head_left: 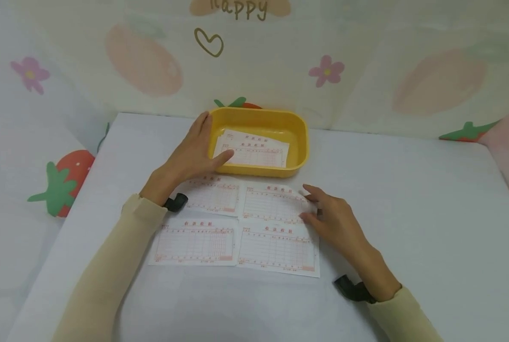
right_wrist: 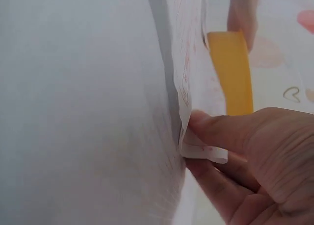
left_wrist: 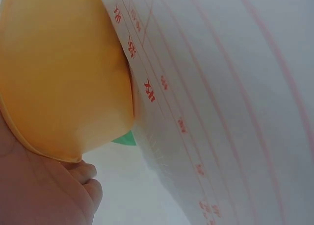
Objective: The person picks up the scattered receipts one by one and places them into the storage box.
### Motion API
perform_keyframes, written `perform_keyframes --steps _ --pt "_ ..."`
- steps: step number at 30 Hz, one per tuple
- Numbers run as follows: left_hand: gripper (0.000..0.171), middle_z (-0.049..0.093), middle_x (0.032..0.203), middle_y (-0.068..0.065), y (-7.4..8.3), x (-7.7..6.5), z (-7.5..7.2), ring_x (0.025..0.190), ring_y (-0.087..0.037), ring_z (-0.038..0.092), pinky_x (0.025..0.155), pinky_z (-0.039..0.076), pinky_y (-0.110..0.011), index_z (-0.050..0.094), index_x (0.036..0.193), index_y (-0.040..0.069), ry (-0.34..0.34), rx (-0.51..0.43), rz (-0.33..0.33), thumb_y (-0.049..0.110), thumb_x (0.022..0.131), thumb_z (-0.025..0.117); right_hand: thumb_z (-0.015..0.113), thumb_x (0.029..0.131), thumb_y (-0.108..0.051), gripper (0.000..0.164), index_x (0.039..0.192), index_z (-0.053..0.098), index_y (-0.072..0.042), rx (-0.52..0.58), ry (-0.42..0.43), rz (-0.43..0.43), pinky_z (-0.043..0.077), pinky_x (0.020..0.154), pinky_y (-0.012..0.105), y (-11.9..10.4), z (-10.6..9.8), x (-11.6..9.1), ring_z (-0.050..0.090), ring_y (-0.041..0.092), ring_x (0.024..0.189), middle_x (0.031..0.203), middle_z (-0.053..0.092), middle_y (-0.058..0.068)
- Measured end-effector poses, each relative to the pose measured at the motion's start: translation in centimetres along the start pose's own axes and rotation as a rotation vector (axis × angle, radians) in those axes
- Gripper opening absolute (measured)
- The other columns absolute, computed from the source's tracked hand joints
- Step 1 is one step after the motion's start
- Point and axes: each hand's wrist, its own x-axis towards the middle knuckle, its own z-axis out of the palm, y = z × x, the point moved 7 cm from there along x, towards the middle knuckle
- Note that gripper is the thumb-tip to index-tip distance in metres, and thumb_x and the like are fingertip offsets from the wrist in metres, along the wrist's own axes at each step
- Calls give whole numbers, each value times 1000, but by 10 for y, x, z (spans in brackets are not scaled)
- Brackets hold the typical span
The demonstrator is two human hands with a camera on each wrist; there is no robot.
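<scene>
Tray at the far edge of the worktop, four slips laid before it.
The tray (head_left: 258, 173) sits near the far edge of the worktop (head_left: 408, 204), slightly left of that edge's middle, with more slips (head_left: 252, 156) inside, toward its left end. Before it lie the far-left slip (head_left: 213, 195) and far-right slip (head_left: 269, 204); in front of these, the near-left slip (head_left: 194, 244) and near-right slip (head_left: 277, 249). The left hand (head_left: 194, 152) spans the tray's left end; the right hand (head_left: 335, 218) pinches the far-right slip's right edge.
</scene>
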Motion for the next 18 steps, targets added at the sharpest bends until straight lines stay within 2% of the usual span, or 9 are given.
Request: perform_keyframes --steps 3,7,18 --pt "114 -7 180 -15 -1 -1 0 168 -35 7 136 18 -53 -6 170 4 5 -5 -3 68 97 56 81 91 -4 49 139 66 -2 59 41 -24 67 83 42 -2 -2 1 78 29 97 122 78 18" --pt "115 -6 180 -15 0 -2 1 168 -35 8 136 19 -54 -6 170 4 12 -16 6 68 97 56 81 89 2 37 125 74 0 111 111 -52 67 79 36 -3 -8 0 78 27 94 112 80 17" --pt "112 -4 180 -13 1 -2 -1 167 -35 11 135 22 -55 -6 171 8 31 -26 9 66 97 57 77 95 -2 27 121 76 1 144 175 -11 67 79 39 1 -18 3 77 27 91 110 80 17"
